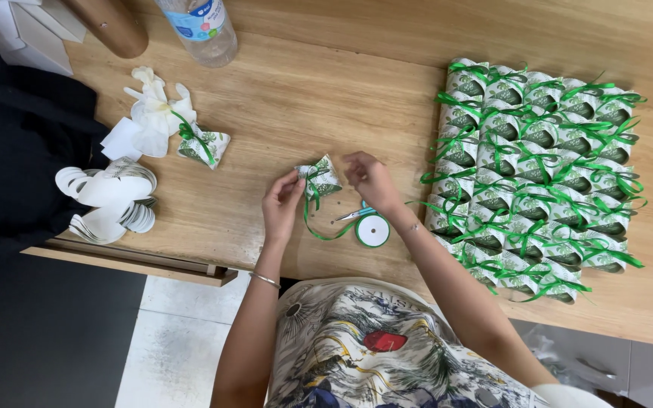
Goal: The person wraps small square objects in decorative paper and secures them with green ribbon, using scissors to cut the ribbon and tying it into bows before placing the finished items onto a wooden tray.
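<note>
I sit at a wooden table (326, 91), working near the middle of its near edge. Just beside my right wrist lie a spool of green ribbon (372, 230) and small scissors (355, 214), close under my hands but not blocking them. Along the table's right edge, rows of finished little boxes tied with green bows (534, 177) are packed tightly together. Toward the left edge sit a stack of flat white card cutouts (107, 200), one tied box (204, 145) beside crumpled white paper (153, 113), and at the far edge a clear plastic bottle (199, 26). Between my hands is a small favour box (319, 178), white card printed with green leaves, pinched to a peak on top. My left hand (282, 205) pinches a length of glossy green ribbon (313, 215) that loops down toward the near edge. My right hand (372, 180) holds its fingertips pressed together at the box's right side.
</note>
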